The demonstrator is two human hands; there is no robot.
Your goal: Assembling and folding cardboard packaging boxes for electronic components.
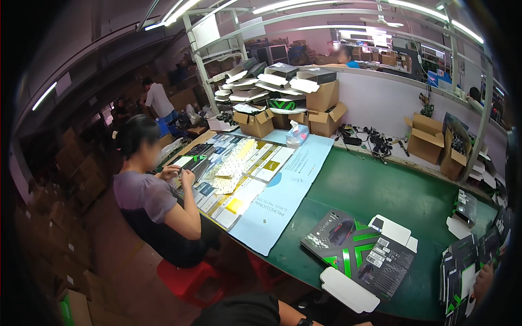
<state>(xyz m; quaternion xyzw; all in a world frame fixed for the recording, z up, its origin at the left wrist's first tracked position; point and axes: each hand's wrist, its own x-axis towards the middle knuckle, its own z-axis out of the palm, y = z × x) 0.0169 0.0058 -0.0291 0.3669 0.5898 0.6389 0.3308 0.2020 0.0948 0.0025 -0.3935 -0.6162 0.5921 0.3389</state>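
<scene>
My left forearm point(291, 314) comes in at the lower edge, with a dark watch point(305, 322) at the wrist. Only a sliver of my left hand point(363, 324) shows there, and its fingers are cut off. At the far right, my right hand point(483, 280) has its fingers curled at the edge of a flattened black-and-green box in a stack point(454, 274); the dark rim hides part of it. Between them, on the green table point(359, 187), lies an unfolded black-and-green carton point(361, 247) with a mouse picture and its white flaps spread.
A seated co-worker point(157, 195) handles a small item over a bright printed sheet point(234, 168) on a light-blue mat point(291, 201). Brown cartons point(255, 123) and piled black boxes stand behind. Cables point(370, 141) lie along the back ledge. Red stools point(190, 280) stand below the table.
</scene>
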